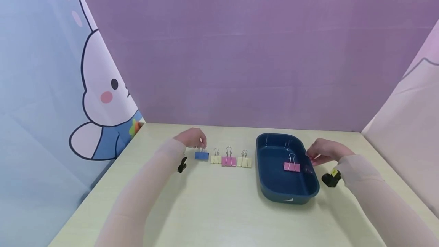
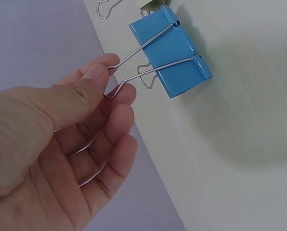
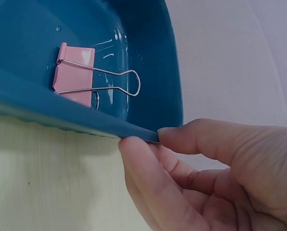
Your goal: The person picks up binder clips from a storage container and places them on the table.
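My left hand [image 1: 193,138] pinches a wire handle of a blue binder clip [image 2: 172,53] between thumb and fingertips. The clip's body hangs over the tabletop, its second handle showing beneath. Thin shiny lines cross the lower fingers in the left wrist view. Beside it, a row holds a pale yellow binder clip [image 1: 216,159], a pink binder clip [image 1: 228,161] and another yellow binder clip [image 1: 244,162]. On the right, my right hand [image 1: 324,151] grips the side rim of a dark blue tray [image 3: 148,96] between thumb and fingers. Inside the tray lies a pink binder clip [image 3: 76,72].
Both hands work over a pale wooden table [image 1: 212,209]. A purple cloth [image 1: 240,48] hangs behind its far edge. On the left is a light blue cloth [image 1: 31,87] with a cartoon rabbit, and a pale cloth [image 1: 411,132] stands at the right.
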{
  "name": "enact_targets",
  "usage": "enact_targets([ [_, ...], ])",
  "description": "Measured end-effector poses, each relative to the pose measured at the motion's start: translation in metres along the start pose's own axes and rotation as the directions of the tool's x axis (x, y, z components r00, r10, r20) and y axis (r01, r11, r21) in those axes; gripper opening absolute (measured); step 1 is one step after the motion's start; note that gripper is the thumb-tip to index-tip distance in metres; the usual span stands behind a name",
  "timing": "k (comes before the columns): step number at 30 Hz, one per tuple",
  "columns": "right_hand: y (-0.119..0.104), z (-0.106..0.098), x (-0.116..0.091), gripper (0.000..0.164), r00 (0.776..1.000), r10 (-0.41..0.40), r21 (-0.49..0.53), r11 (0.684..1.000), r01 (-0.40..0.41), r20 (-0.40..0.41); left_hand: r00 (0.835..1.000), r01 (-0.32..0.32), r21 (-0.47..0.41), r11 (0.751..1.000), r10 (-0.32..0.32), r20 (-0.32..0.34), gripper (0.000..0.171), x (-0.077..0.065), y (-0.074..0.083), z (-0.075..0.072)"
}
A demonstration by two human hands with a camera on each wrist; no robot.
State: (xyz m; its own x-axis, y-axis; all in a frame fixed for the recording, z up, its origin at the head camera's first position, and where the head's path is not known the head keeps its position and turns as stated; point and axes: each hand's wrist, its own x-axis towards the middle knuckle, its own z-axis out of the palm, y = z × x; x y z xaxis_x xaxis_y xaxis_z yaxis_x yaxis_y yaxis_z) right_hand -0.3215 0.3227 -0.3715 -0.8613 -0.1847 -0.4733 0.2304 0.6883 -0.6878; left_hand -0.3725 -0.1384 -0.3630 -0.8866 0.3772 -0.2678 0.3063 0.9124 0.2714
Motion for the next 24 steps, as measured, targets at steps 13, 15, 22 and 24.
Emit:
enact_targets([
  [13,-0.0009,0.0011,-0.0008,0.026,1.000,-0.004,-0.001,1.000,0.004,-0.005,1.000,0.013,-0.010,1.000,-0.013,0.022,0.011,0.0027,0.0044,0.0040],
  [15,-0.0013,0.0013,-0.0011,0.025,1.000,-0.005,-0.002,1.000,0.005,-0.005,1.000,0.015,-0.002,1.000,-0.015,0.024,0.012,0.0034,0.0046,0.0049],
  [22,-0.0007,0.0010,-0.0010,0.025,1.000,-0.005,-0.005,1.000,0.005,-0.007,0.999,0.025,0.006,1.000,-0.025,0.029,0.010,0.0047,0.0065,0.0058],
  [24,-0.0004,0.0008,-0.0008,0.025,1.000,-0.005,-0.006,1.000,0.005,-0.007,0.999,0.025,0.012,1.000,-0.025,0.030,0.010,0.0053,0.0063,0.0057],
])
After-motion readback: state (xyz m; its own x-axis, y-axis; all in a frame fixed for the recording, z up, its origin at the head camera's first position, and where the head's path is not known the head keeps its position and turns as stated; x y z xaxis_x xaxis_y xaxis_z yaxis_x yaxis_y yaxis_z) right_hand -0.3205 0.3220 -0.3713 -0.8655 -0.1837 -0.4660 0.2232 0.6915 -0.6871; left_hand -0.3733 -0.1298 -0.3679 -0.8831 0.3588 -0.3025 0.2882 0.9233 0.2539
